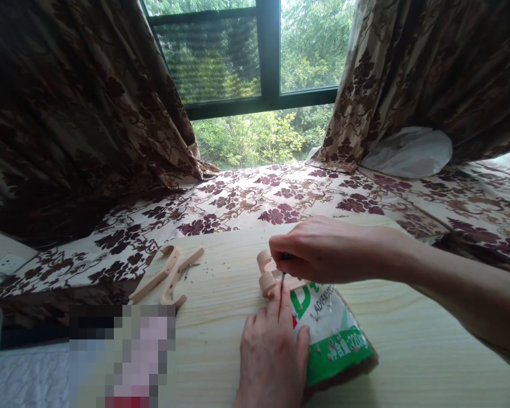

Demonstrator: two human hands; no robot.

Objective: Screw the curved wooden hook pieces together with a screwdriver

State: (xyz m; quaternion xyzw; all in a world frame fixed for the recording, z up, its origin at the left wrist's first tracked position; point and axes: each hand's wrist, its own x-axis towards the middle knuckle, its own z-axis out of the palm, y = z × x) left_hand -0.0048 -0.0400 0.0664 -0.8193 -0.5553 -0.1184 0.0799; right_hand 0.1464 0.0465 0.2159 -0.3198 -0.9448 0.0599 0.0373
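Observation:
My right hand point(308, 249) is closed around the dark handle of a screwdriver point(283, 277). Its thin metal shaft points down at a pale curved wooden piece point(267, 283), which has rounded, hook-like ends. My left hand point(272, 351) holds this piece down, the index and middle fingertips on it beside the shaft and the thumb apart. Beneath both lies a green and white printed package point(338, 348). My hands hide part of the wood and the screwdriver's tip.
Two more curved wooden pieces point(176, 277) with drilled holes lie on the left of the pale wooden board point(212, 351), small dark bits beside them. Floral cloth point(246, 198) covers the ledge behind. Patterned curtains point(348, 96) flank the window, and a white plastic bag point(412, 153) rests right.

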